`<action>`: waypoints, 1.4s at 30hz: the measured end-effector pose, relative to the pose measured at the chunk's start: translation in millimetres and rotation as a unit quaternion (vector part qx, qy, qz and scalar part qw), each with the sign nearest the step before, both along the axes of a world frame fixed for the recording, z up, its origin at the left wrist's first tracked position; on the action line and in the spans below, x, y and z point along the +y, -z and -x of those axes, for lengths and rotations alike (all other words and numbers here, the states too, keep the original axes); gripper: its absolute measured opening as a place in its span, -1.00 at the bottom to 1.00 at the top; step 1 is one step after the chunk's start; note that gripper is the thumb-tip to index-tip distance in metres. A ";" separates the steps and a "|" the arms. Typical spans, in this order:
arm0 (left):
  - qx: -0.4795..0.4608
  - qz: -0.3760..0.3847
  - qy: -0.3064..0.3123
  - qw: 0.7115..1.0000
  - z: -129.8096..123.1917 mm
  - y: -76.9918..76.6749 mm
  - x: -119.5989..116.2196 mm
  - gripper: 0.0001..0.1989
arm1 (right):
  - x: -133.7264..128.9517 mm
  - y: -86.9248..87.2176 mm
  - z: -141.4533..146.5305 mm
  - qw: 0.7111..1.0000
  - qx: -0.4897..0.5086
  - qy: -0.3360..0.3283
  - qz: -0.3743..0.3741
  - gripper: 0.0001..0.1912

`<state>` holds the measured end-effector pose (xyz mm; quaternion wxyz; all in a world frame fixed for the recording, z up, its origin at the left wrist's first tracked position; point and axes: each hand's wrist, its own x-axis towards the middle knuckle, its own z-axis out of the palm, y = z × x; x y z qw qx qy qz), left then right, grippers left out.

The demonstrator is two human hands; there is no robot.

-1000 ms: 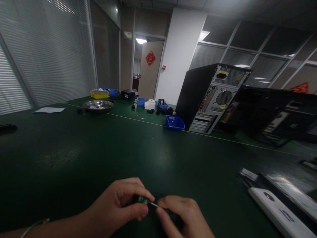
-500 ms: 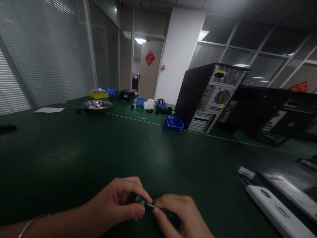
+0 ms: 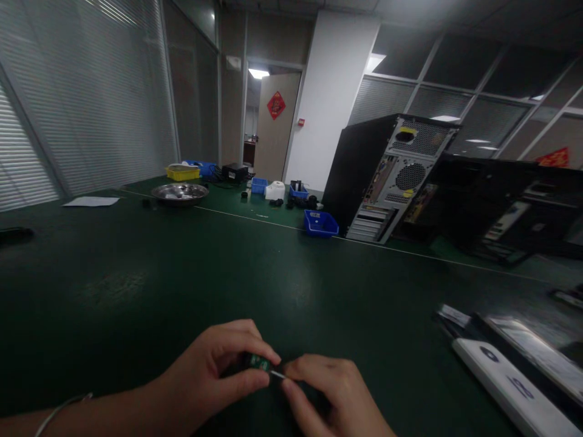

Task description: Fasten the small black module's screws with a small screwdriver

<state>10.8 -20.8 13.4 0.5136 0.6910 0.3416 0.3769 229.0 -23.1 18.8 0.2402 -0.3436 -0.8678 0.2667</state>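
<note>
A person's left hand (image 3: 218, 367) pinches a small green, pale-marked circuit board (image 3: 260, 362) between thumb and fingers over a green tabletop (image 3: 218, 267); the right hand (image 3: 334, 383), fingers curled, grips a thin metal rod (image 3: 278, 374) angled toward it. Bare surface stretches forward to a blue bin (image 3: 320, 231) beside a computer tower (image 3: 362, 176).

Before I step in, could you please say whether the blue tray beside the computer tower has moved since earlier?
No; the blue tray shows no shift against the computer tower.
</note>
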 end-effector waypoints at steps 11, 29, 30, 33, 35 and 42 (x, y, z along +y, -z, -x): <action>-0.010 0.000 0.001 1.000 0.3 0.1 0.1 -0.81 | -1.5 0.1 -1.1 1.000 0.010 -0.001 0.004 -0.75; -0.062 0.049 0.014 0.997 -3.2 0.1 0.5 -0.83 | -1.4 -2.1 1.2 0.999 0.037 -0.001 0.008 -0.75; -0.070 0.050 0.016 0.996 -2.8 -0.4 1.2 -0.83 | -1.9 -1.8 0.7 0.999 0.037 0.002 0.007 -0.75; -0.092 0.071 0.000 0.993 -1.8 -0.2 3.3 -0.87 | -3.1 -0.9 -1.2 0.999 0.034 0.017 0.005 -0.77; -0.120 0.107 -0.009 0.987 -1.9 1.7 4.0 -0.85 | -3.0 -1.0 -2.1 0.999 0.038 0.028 0.007 -0.78; -0.179 0.175 -0.014 0.968 -2.7 8.3 4.7 -0.78 | -2.1 -2.8 -4.1 0.997 0.068 0.025 0.024 -0.82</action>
